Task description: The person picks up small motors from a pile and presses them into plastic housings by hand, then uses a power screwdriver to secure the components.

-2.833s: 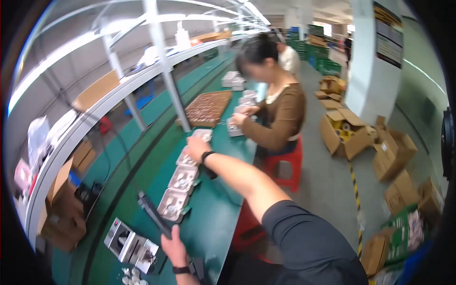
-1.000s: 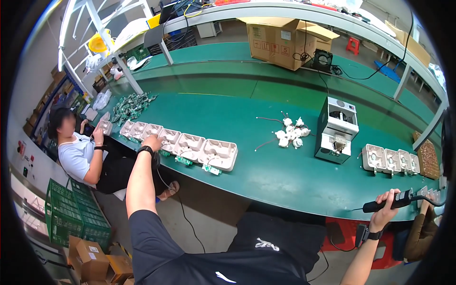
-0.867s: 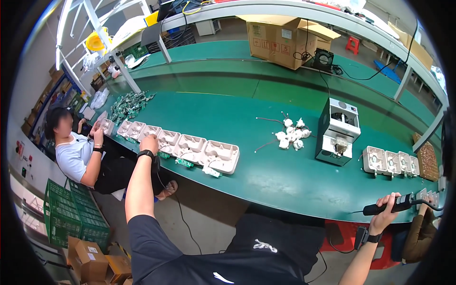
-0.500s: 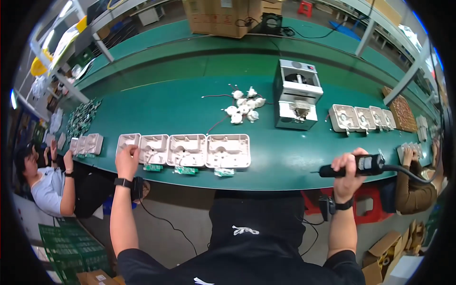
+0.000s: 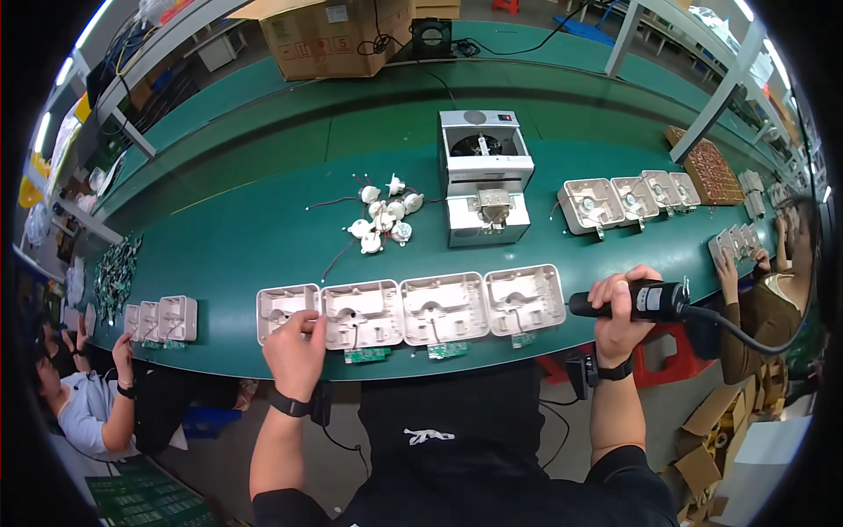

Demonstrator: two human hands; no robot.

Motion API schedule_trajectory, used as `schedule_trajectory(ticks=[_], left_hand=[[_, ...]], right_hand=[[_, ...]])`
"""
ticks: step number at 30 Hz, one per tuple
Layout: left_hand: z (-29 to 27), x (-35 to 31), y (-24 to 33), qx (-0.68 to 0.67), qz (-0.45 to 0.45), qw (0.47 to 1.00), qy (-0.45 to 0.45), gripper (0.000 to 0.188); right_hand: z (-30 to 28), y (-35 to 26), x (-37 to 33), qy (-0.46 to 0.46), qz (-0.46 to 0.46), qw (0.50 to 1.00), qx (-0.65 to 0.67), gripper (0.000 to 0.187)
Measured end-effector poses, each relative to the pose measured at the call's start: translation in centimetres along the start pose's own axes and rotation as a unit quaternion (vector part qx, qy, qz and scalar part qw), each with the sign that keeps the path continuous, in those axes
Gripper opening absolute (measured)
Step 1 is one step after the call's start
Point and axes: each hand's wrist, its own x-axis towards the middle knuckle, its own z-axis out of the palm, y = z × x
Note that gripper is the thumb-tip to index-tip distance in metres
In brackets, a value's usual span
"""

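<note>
Four white plastic housings stand side by side in a row near the table's front edge. My left hand (image 5: 296, 351) is closed on the leftmost white plastic housing (image 5: 274, 300), fingers bent over its front rim. Small green circuit boards (image 5: 367, 355) hang on wires at the front of the other housings. My right hand (image 5: 620, 309) is wrapped round a black electric screwdriver (image 5: 654, 300). The screwdriver lies level, its front end pointing left, close to the rightmost housing (image 5: 527, 294); its bit cannot be made out. A cable leaves its back end.
A screw feeder (image 5: 487, 180) stands behind the row. White round parts with wires (image 5: 382, 215) lie left of it. More housings (image 5: 590, 209) with parts inside stand at right, before a brown tray (image 5: 713, 174). Circuit boards (image 5: 114, 272) are heaped far left. Co-workers sit on both sides.
The row of housings has slid right along the table with my left hand, nearing the screwdriver. My right hand still holds the screwdriver. The whole view has shifted.
</note>
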Motion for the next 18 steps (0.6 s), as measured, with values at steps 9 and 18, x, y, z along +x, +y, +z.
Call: schedule_trajectory(ticks=[9,18], left_hand=[[-3.4,7.8,2.6,-0.008,0.171,0.985,-0.026,0.027],[2.4,15.8,4.8,0.068,0.218,0.946,-0.228,0.041]], right_hand=[[-1.2,-0.1,1.4,0.090,0.018,0.996,0.011,0.019],[-2.1,-0.6,1.9,0.114,0.023,0.993,0.011,0.015]])
